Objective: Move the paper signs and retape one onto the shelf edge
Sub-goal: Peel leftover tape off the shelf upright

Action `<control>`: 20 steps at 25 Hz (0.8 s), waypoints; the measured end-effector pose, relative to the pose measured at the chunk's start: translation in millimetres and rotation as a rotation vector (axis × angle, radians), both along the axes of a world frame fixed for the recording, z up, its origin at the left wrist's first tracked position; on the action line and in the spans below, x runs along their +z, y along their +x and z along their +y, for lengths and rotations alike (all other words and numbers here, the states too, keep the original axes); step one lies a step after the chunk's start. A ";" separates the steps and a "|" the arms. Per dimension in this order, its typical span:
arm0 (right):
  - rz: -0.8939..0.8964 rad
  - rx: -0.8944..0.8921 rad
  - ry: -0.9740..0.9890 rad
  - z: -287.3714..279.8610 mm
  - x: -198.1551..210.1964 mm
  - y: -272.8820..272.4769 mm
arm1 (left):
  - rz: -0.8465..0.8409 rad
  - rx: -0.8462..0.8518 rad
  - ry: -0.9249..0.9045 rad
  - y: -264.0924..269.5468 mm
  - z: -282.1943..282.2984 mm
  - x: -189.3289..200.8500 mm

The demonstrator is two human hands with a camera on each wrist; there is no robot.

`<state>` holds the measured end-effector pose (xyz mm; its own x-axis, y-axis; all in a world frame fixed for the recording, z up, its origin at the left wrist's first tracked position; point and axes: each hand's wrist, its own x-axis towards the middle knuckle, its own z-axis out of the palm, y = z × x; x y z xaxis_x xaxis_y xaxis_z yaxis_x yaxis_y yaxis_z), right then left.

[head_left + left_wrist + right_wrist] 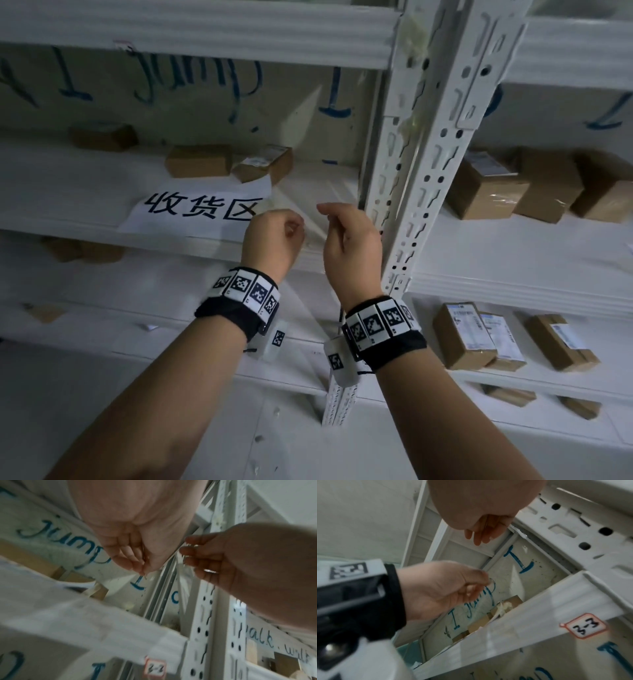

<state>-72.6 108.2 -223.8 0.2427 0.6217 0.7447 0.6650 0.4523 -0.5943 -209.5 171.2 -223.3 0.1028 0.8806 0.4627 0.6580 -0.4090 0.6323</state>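
Observation:
A white paper sign (195,209) with large black characters lies flat on the middle shelf (239,245), its front edge hanging over the shelf lip. Just right of it my left hand (277,233) pinches a strip of clear tape (310,222) between thumb and fingertips (142,572). The tape runs across to my right hand (342,228), whose bent fingers (481,534) and thumb hold its other end beside the white slotted upright (421,192). In the right wrist view the left hand (453,588) pinches the tape above the shelf edge (522,626).
Small cardboard boxes (198,161) stand behind the sign, with more boxes (486,188) on the right bay. Blue writing covers the back wall (191,85). Red-framed labels (583,626) are stuck to the shelf edges. The shelf above (205,37) overhangs my hands.

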 end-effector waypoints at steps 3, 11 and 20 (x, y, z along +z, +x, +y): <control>0.051 -0.046 -0.033 3.4 -3.0 1.6 | 0.162 0.011 -0.115 -7.0 20.5 -23.3; 0.171 -0.250 -0.046 11.6 -5.5 -13.6 | 0.411 -0.105 -0.102 -9.4 43.1 -35.8; 0.082 -0.404 0.140 -1.2 45.9 -1.1 | 0.213 -0.133 -0.258 -14.7 50.5 -1.6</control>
